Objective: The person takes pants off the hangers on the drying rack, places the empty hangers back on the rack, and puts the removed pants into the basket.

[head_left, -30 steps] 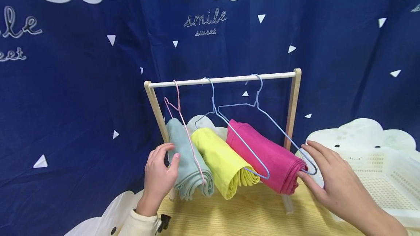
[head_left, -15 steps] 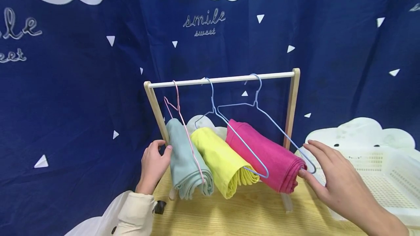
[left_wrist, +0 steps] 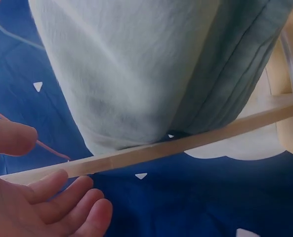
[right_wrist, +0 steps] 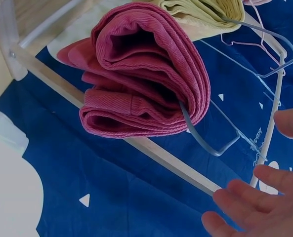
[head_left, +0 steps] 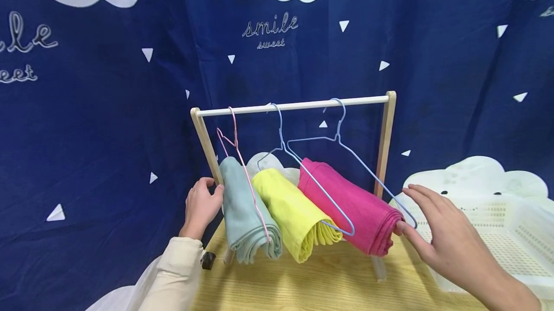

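On a small rack's white rail (head_left: 303, 105) hang a pink wire hanger (head_left: 235, 143) and two blue wire hangers (head_left: 339, 139). Folded cloths drape over them: pale teal (head_left: 244, 210), yellow (head_left: 294, 215) and magenta (head_left: 346, 205). My left hand (head_left: 203, 207) is beside the left wooden post (left_wrist: 136, 155), thumb apart from the loosely bent fingers, nothing gripped; whether a fingertip touches the post is unclear. My right hand (head_left: 450, 239) is held by the right blue hanger's lower corner, next to the magenta cloth. In the right wrist view its thumb and fingers are spread, holding nothing.
A white perforated plastic basket (head_left: 497, 253) stands on the wooden table (head_left: 320, 287) at the right. The right wooden post (head_left: 385, 143) rises behind the magenta cloth. A navy curtain (head_left: 108, 123) with clouds and triangles hangs behind the rack.
My left hand has moved left and slightly up, from the teal cloth's side to the left post. My right hand stays almost in place. Hangers and cloths look the same.
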### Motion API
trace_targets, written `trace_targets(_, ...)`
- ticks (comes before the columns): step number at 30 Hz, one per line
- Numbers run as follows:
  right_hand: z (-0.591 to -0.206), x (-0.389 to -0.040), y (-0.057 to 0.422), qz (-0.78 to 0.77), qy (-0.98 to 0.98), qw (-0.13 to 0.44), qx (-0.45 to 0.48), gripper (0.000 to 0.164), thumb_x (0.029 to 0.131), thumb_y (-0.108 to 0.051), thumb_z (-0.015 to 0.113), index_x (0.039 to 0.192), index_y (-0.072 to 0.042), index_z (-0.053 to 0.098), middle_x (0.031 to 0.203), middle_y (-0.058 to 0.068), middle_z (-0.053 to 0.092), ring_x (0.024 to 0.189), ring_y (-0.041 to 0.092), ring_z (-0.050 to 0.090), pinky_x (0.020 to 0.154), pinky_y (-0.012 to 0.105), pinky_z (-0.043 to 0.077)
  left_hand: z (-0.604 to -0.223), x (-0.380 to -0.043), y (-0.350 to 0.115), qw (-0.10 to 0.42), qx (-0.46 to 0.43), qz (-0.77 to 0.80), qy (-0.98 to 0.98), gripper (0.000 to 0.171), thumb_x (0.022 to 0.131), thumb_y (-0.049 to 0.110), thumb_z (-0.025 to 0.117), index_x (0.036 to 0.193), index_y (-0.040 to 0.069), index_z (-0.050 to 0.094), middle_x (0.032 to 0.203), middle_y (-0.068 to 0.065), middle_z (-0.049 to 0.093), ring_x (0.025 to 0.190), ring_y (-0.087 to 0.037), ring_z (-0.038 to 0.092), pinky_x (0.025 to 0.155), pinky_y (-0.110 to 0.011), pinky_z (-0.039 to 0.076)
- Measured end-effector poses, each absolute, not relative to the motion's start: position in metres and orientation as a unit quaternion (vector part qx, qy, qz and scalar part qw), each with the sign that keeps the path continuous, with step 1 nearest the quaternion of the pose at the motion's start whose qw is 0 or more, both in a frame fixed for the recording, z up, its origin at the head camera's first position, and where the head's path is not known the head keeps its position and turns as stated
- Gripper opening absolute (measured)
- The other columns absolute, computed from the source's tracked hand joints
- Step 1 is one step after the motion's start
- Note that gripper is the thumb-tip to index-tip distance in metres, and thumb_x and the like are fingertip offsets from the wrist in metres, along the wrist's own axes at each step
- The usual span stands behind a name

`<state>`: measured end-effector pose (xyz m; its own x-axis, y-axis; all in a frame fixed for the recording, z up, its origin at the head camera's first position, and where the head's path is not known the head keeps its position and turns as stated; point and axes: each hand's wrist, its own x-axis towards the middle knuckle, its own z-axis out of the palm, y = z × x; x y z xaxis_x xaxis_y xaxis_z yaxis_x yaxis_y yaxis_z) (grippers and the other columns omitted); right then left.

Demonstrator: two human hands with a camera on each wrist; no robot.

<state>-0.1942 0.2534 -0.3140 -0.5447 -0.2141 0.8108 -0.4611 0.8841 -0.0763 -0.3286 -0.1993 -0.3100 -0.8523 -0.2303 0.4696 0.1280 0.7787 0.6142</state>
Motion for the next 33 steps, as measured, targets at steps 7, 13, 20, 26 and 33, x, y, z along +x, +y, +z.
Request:
trace_targets(7, -0.314, -0.196, 0.253, 0.146, -0.869, 0.432, 0.192, 0.071, 0.071, -0.017, 0.084, 0.134, -0.002, 0.055, 0.132, 0.019, 0.059, 0.114, 0.039, 0.055, 0.09, 0.055, 0.04, -0.299, -0.341, -0.2, 0.312, 0.038, -0.346, -0.884, 0.043, 0.095, 0.029, 0.054, 0.127, -0.001, 0.054, 0.127, -0.022, 0.059, 0.12, -0.041, 0.055, 0.103, -0.053, 0.041)
trace_targets(13, -0.316, -0.199, 0.254, 0.15, -0.868, 0.433, 0.19, 0.07, 0.071, -0.016, 0.084, 0.134, -0.003, 0.055, 0.132, 0.019, 0.059, 0.116, 0.04, 0.054, 0.098, 0.052, 0.039, -0.295, -0.349, -0.201, 0.344, 0.048, -0.361, -0.866, 0.044, 0.094, 0.028, 0.056, 0.128, 0.0, 0.053, 0.127, -0.021, 0.058, 0.118, -0.041, 0.055, 0.102, -0.053, 0.041)
trace_targets(20, -0.319, -0.202, 0.254, 0.158, -0.874, 0.421, 0.186, 0.07, 0.072, -0.014, 0.083, 0.135, -0.004, 0.053, 0.132, 0.02, 0.058, 0.118, 0.041, 0.053, 0.102, 0.054, 0.038, -0.289, -0.36, -0.206, 0.341, 0.051, -0.368, -0.864, 0.048, 0.093, 0.033, 0.058, 0.129, 0.002, 0.051, 0.124, -0.02, 0.059, 0.114, -0.04, 0.056, 0.099, -0.052, 0.042)
trace_targets(26, -0.318, -0.203, 0.254, 0.163, -0.882, 0.405, 0.179, 0.069, 0.075, -0.019, 0.083, 0.136, -0.004, 0.053, 0.132, 0.022, 0.058, 0.119, 0.042, 0.052, 0.096, 0.058, 0.039, -0.283, -0.365, -0.207, 0.335, 0.04, -0.375, -0.863, 0.048, 0.094, 0.036, 0.058, 0.128, 0.002, 0.052, 0.118, -0.022, 0.061, 0.109, -0.039, 0.058, 0.096, -0.052, 0.043)
trace_targets(33, -0.321, -0.204, 0.254, 0.162, -0.883, 0.403, 0.179, 0.069, 0.076, -0.021, 0.083, 0.135, -0.004, 0.053, 0.133, 0.021, 0.058, 0.12, 0.042, 0.052, 0.098, 0.057, 0.038, -0.279, -0.369, -0.203, 0.342, 0.06, -0.369, -0.862, 0.042, 0.094, 0.04, 0.06, 0.114, 0.004, 0.06, 0.111, -0.023, 0.067, 0.106, -0.043, 0.062, 0.088, -0.054, 0.046)
